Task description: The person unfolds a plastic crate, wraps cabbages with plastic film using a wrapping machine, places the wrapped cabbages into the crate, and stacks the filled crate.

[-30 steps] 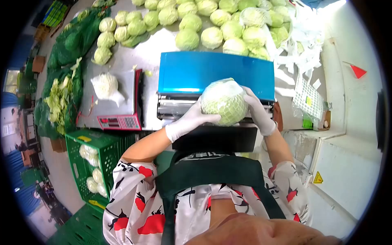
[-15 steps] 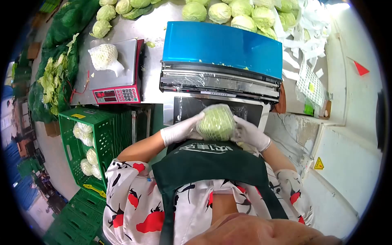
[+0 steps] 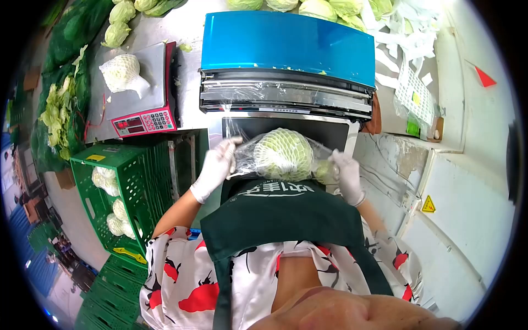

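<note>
Produce-packing workroom | red-edged scale (image 3: 144,122) | blue film-wrapping machine (image 3: 286,49) | loose cabbages (image 3: 317,9) | green crates (image 3: 148,181)

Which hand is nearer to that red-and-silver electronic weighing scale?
Left. The white-gloved left hand is to the right of the scale and lower in view; the white-gloved right hand is farther right, beyond the netted pale-green cabbage.

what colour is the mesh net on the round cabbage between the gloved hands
The mesh net is white; it shows best in the head view.
</note>
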`<state>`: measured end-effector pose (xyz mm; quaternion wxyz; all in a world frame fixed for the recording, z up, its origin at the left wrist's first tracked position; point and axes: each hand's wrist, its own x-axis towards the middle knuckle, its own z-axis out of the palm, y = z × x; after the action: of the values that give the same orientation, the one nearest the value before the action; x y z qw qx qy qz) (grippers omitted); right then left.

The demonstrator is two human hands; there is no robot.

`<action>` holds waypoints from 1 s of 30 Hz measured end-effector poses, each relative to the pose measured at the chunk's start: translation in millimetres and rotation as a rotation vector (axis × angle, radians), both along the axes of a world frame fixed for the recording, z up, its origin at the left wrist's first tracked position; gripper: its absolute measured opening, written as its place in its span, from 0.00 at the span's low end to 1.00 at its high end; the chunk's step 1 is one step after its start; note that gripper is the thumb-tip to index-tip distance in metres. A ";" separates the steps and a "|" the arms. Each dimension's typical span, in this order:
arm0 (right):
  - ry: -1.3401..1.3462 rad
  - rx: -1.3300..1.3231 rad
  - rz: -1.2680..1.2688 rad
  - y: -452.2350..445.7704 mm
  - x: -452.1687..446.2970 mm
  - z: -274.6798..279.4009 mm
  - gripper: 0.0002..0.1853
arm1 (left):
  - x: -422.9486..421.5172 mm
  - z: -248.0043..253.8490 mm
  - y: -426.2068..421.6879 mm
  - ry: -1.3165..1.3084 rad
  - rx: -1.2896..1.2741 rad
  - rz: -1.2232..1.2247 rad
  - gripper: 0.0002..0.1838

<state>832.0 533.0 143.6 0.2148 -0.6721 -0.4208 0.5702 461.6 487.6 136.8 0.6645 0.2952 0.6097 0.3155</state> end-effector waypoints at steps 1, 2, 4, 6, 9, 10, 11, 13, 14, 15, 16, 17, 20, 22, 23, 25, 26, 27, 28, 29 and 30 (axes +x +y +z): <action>0.038 -0.119 -0.041 -16.0 7.8 -21.0 0.14 | 1.0 -22.7 -10.4 -0.002 -0.101 -0.042 0.16; -0.066 0.029 0.173 -35.0 17.3 -57.1 0.14 | 8.4 -33.4 -13.9 0.135 -0.175 -0.093 0.14; -0.262 0.267 0.491 -73.8 26.0 -140.4 0.13 | 21.6 -81.0 -32.4 -0.087 -0.362 -0.432 0.16; -0.245 0.259 0.492 -85.2 5.8 -171.4 0.12 | 57.4 -123.0 -48.8 0.013 -0.239 -0.384 0.18; -0.117 0.201 0.464 -66.3 -29.4 -170.1 0.11 | 77.4 -147.4 -41.1 0.307 0.618 -0.640 0.14; -0.067 0.189 0.477 -50.9 -40.4 -160.8 0.11 | 75.5 -143.2 -35.6 0.394 0.679 -0.690 0.13; -0.008 0.177 0.500 -34.4 -50.6 -150.5 0.12 | 72.0 -138.7 -30.4 0.483 0.734 -0.747 0.13; 0.109 0.141 0.576 2.2 -74.0 -125.2 0.12 | 58.5 -96.7 -4.9 0.583 0.791 -0.645 0.11; 0.174 0.118 0.625 20.2 -87.8 -111.0 0.12 | 50.3 -67.5 10.5 0.569 0.877 -0.514 0.10; 0.236 0.088 0.674 35.4 -101.3 -97.4 0.13 | 41.4 -37.7 28.1 0.510 0.898 -0.436 0.10; 0.293 0.062 0.727 50.0 -116.5 -84.7 0.13 | 44.3 -30.2 38.8 0.300 0.887 -0.130 0.09; 0.340 0.033 0.783 60.4 -129.8 -72.3 0.14 | 39.3 -2.4 51.7 0.051 0.780 0.140 0.08; 0.450 -0.074 0.948 79.4 -163.1 -41.1 0.16 | 38.5 44.5 71.2 -0.379 0.489 0.475 0.13; 0.485 -0.120 1.034 82.3 -181.1 -24.0 0.18 | 23.3 57.9 61.5 -0.071 0.569 0.511 0.22; 0.492 -0.141 1.060 80.3 -188.1 -16.5 0.18 | 21.6 34.7 57.0 0.006 0.758 0.520 0.23; 0.501 -0.166 1.084 74.0 -204.4 -5.9 0.20 | 11.2 -4.8 36.4 -0.489 0.691 0.300 0.25; 0.495 -0.176 1.068 67.8 -212.9 -1.2 0.21 | -0.4 6.4 17.5 -0.863 0.526 0.199 0.29; 0.491 -0.182 1.027 61.5 -223.4 3.3 0.22 | -13.7 7.7 -7.9 -0.942 0.353 0.325 0.29; 0.490 -0.176 0.987 55.5 -234.2 8.1 0.23 | -25.5 7.4 -30.7 -1.018 0.181 0.453 0.29; 0.485 -0.184 0.910 47.3 -244.8 12.2 0.24 | -30.7 5.6 -49.7 -1.099 0.006 0.589 0.29; 0.489 -0.191 0.791 39.1 -253.6 12.6 0.25 | -34.3 -3.5 -67.2 -1.127 0.043 0.719 0.29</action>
<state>578.4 572.1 156.2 0.0112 -0.3231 -0.5273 0.7858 427.2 420.3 133.4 0.7288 -0.1232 0.2234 0.6354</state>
